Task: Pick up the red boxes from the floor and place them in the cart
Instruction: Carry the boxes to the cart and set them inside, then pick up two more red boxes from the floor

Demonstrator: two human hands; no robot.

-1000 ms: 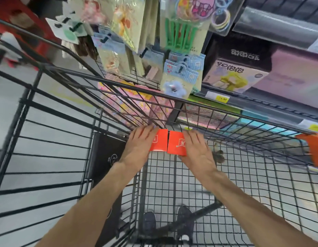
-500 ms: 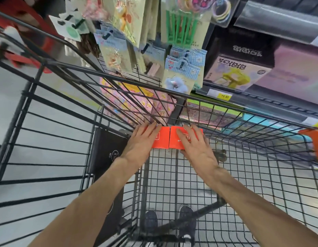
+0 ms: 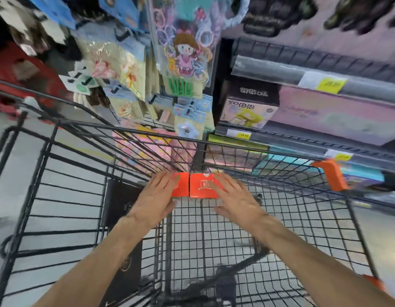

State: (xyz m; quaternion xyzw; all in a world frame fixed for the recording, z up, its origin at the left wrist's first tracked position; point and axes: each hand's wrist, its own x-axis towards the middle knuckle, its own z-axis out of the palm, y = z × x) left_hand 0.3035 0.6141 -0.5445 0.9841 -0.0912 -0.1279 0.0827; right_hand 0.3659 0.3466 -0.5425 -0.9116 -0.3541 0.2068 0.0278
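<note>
Two red boxes sit side by side at the far end of the black wire cart (image 3: 280, 218), the left red box (image 3: 181, 185) and the right red box (image 3: 202, 186) touching along their inner edges and resting on the mesh floor against the front wall. Half a second ago both hands lay flatter and further over the boxes; now the left hand (image 3: 154, 202) and the right hand (image 3: 238, 200) have drawn back a little toward the person, with their fingers (image 3: 221, 182) spread wide and straight, only the tips reaching over the red tops. Neither hand curls round a box; whether the fingertips actually touch the cardboard or hover just above it cannot be told through the motion blur. The boxes themselves appear to lie where they were a moment before, so this looks like the end of a placing step: the pair is set down and being let go. For the task, these two boxes seem delivered. A dark flat panel (image 3: 123, 218) leans against the cart's left inner side, and store shelves (image 3: 302, 134) with toys stand beyond the cart.
</note>
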